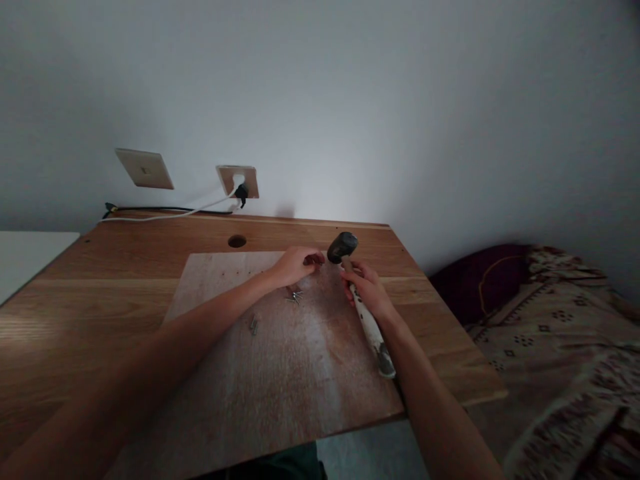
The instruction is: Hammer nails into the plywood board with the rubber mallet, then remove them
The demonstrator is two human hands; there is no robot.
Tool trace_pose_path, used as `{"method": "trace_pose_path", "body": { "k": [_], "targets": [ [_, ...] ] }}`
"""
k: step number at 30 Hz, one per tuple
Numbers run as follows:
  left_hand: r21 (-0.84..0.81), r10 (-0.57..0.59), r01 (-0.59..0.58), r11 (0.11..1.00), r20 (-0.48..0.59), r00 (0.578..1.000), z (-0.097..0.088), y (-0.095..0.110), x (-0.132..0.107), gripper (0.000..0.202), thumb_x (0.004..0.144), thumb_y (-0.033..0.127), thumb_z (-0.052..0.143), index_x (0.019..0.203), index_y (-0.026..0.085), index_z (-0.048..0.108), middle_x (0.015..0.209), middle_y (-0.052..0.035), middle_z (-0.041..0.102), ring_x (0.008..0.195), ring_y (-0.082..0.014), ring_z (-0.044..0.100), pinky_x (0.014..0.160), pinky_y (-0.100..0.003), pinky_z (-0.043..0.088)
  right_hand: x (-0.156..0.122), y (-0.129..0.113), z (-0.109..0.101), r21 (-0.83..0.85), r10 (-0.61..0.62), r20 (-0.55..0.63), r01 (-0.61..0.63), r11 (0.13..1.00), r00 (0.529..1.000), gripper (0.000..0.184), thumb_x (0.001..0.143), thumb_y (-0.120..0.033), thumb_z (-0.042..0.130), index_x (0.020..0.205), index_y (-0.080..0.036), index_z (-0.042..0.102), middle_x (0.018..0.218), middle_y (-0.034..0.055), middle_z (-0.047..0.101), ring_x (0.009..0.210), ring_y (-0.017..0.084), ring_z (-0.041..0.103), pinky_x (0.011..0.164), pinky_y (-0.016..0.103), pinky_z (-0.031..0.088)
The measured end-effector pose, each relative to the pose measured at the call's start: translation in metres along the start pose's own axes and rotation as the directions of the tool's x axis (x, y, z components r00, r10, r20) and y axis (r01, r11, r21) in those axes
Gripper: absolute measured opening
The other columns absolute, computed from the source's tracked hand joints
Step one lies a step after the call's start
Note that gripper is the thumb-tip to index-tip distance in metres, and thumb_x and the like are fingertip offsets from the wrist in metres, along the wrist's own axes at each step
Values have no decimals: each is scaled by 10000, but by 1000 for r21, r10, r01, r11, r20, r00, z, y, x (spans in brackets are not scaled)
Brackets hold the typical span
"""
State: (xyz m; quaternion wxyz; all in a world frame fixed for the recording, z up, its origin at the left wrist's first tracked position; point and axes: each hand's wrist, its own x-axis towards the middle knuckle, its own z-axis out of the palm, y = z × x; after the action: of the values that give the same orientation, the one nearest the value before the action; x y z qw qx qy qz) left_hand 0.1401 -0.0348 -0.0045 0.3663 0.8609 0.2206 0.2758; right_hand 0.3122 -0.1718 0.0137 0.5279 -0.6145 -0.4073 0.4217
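My right hand (366, 288) is wrapped round the hammer (367, 323) high on its worn, white-painted wooden handle. The dark hammer head is raised just right of my left hand (297, 265). That hand rests near the far edge of a thin wooden board (280, 373), its fingers pinched together. Whatever is between those fingertips is too small and dim to make out. On the board lie a small pile of loose nails (295, 296) and, nearer to me, a few more nails (254, 325). Several small dark spots run in a row along the board's far left part.
Under the board is a wooden desk (440, 327) with a round cable hole (237, 241). Behind it, a wall socket (239, 181) holds plugs, with cables (170, 213) along the wall. A bed with a patterned cover (555, 333) stands at the right.
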Motion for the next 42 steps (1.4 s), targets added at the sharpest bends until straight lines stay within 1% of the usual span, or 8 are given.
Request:
{"method": "trace_pose_path", "body": {
  "k": [7,12,16,23,30,35,38,42],
  "targets": [
    [8,18,-18,1000,-15,1000,0,2,-6,95,839,94,722,890,164,759,830,-12,773,755,-138,694,751,-249,523,-6,-8,2,52,-42,-17,43,998,999,384,683,-438,739,956,-220,581,555,-90,564,355,106,470,313,234,367],
    [51,27,-26,998,-27,999,1,4,-5,169,821,44,683,899,172,762,845,-8,775,762,-138,689,761,-251,519,-10,-8,0,74,17,-25,-15,997,1000,381,657,-456,744,892,-231,546,542,-90,569,355,98,480,313,210,363],
    [64,41,-40,997,-7,999,1,2,-5,187,820,37,664,901,174,763,845,-5,772,753,-139,687,755,-252,517,-13,-8,-1,71,37,-21,-36,997,999,383,651,-457,747,874,-238,525,531,-95,561,345,97,471,302,209,354],
    [106,60,-58,993,-17,998,2,-2,-6,188,813,44,672,922,169,760,841,-14,762,735,-144,680,733,-260,511,-16,-11,3,89,37,-21,-35,995,999,390,657,-464,755,867,-252,504,535,-100,552,348,101,478,310,213,359],
    [159,93,-92,983,-1,996,3,-3,-4,209,799,31,683,926,171,772,901,-28,763,755,-146,678,744,-265,512,-17,-15,8,64,33,-29,-31,997,999,397,657,-461,742,877,-254,485,528,-105,557,346,102,471,311,216,364],
    [137,29,-29,990,4,1000,4,0,-4,128,825,104,703,915,168,768,819,-19,755,709,-150,672,683,-258,492,-17,-14,9,68,30,2,-30,997,1000,432,678,-534,749,836,-267,449,475,-108,530,330,105,465,323,213,331],
    [107,20,-18,994,-13,1000,5,1,-4,164,813,90,697,953,163,741,861,-21,770,730,-149,692,699,-257,506,-16,-12,10,60,16,17,-17,998,1000,440,684,-550,751,816,-268,439,457,-103,526,324,106,460,333,216,316],
    [41,11,-10,999,-26,1000,5,0,-5,262,786,62,693,1026,167,678,923,-25,787,801,-158,731,741,-261,538,-16,-11,9,27,-24,8,24,999,1000,427,698,-556,754,821,-263,468,461,-94,543,329,111,464,352,225,317]
  ]
}}
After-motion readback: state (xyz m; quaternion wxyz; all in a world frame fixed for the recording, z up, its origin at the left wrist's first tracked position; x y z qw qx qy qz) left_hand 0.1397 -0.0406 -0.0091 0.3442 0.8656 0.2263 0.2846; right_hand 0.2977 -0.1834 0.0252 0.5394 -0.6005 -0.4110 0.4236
